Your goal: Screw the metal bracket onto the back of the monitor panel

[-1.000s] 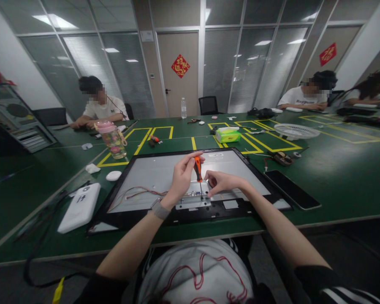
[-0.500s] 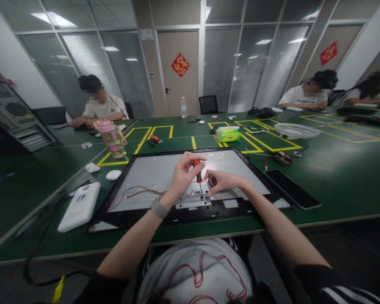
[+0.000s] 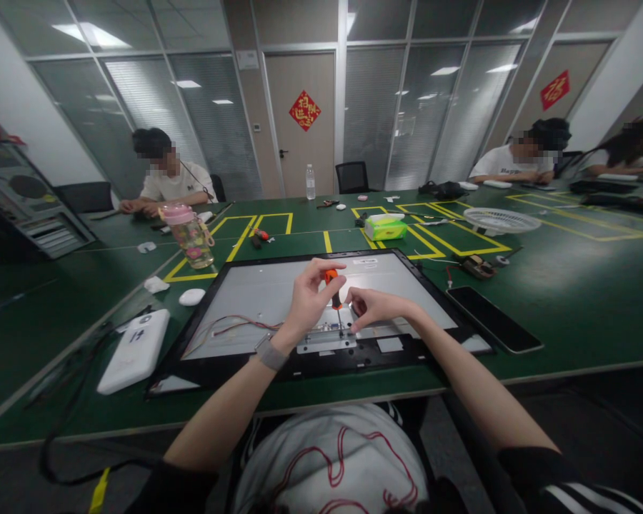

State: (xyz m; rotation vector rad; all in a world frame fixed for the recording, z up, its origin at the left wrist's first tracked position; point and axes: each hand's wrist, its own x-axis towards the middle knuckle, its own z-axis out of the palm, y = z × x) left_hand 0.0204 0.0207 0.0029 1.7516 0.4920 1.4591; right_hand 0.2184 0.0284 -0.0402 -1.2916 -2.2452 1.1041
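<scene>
My left hand (image 3: 311,296) is closed around the orange and black handle of a screwdriver (image 3: 336,300), thumb and fingers on its upper part. The screwdriver stands nearly upright, its thin shaft reaching down to a small circuit board (image 3: 329,328) on a metal bracket (image 3: 321,345). Beside the shaft, my right hand (image 3: 378,307) curves with thumb and forefinger apart, the thumb tip down by the bracket; no object shows in it. Both hands are over a large flat display panel (image 3: 257,285) with a black frame and grey back. Thin coloured wires (image 3: 236,319) run left from the board.
Left of the panel are a white power bank (image 3: 135,351), a white mouse-like object (image 3: 192,297) and a pink-lidded bottle (image 3: 188,235). A phone (image 3: 493,319) lies to the right. Beyond are a green pack (image 3: 386,228) and a white fan grille (image 3: 502,220). Several people sit across the table.
The screwdriver handle looks slightly turned and tilted in my left hand, whose fingers have shifted a little. My right hand stays in place.
</scene>
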